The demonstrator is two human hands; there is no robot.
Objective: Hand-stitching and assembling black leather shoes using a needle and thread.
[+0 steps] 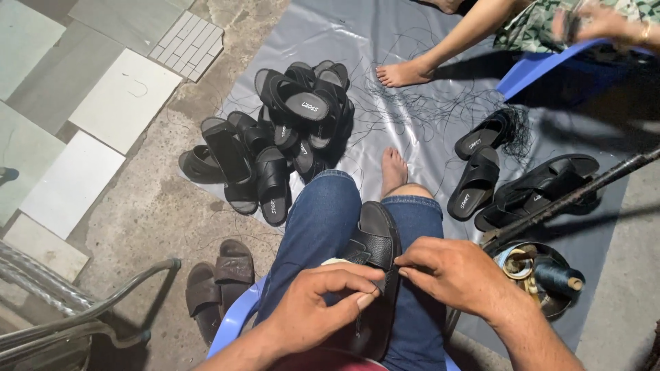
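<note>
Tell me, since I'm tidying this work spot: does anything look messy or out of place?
Yes. Loose black thread lies tangled across the grey sheet, trailing toward the sandals on the right. The black sandals on the left sit in a jumbled heap, some overturned. The sandal on the lap looks intact.

Rough concrete floor (158, 206) (pale tiles (124, 99) alongside) under a grey plastic sheet (405, 62).

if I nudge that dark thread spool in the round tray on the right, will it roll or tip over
The thread spool lies on its side in the round tray, so it would probably roll rather than tip. The tray's rim and the rings beside it would likely stop it soon. It looks small and is probably light.
</note>
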